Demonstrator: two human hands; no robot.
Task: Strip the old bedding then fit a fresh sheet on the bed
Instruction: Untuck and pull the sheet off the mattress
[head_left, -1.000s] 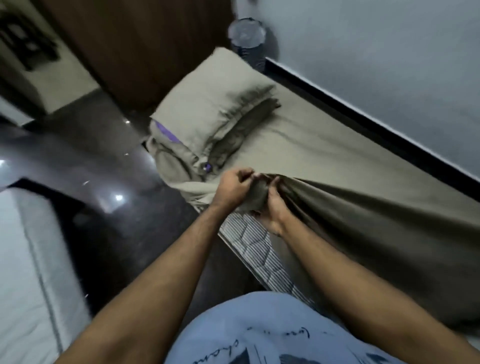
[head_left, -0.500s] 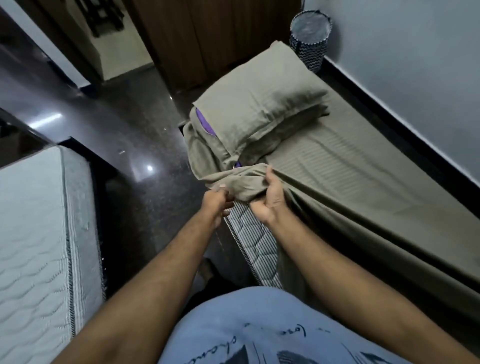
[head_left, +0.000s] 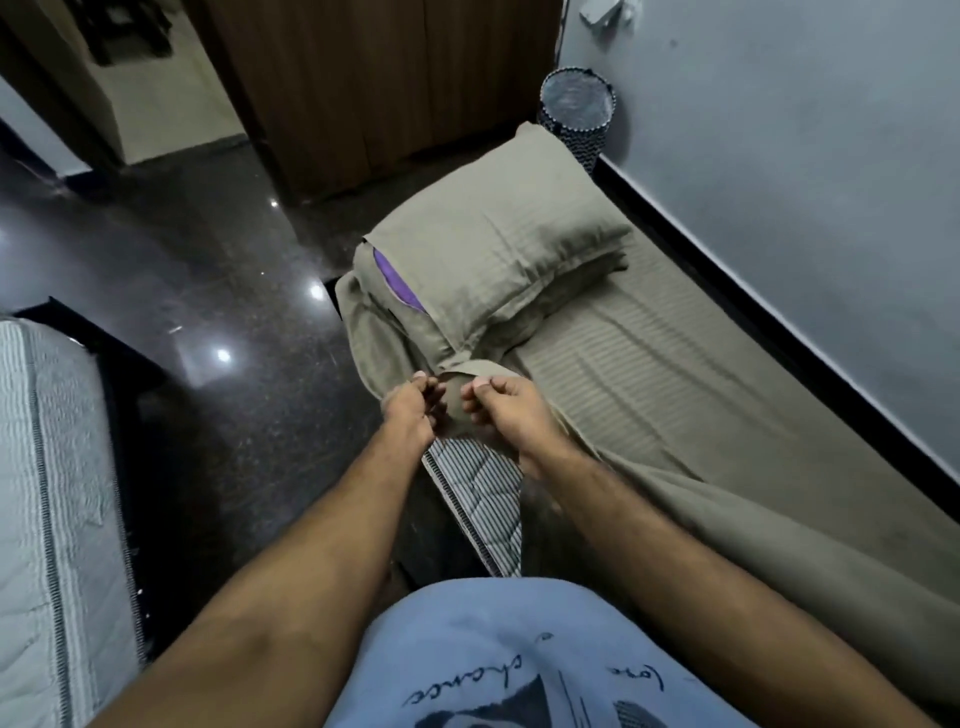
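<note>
Now both hands, left (head_left: 410, 410) and right (head_left: 506, 410), curl round the sheet's (head_left: 675, 395) pulled-up edge, baring the striped mattress (head_left: 478, 493); stacked pillows (head_left: 488, 249) pin its far corner, a basket (head_left: 576, 119) behind, another mattress (head_left: 47, 493) left

Light blue T-shirt (head_left: 498, 649), on the person: dark cursive script is showing upside down from here, reading roughly "love" and "shame" or similar, uncertain, above a dark printed graphic. Nothing else in the room is carrying legible text.
</note>
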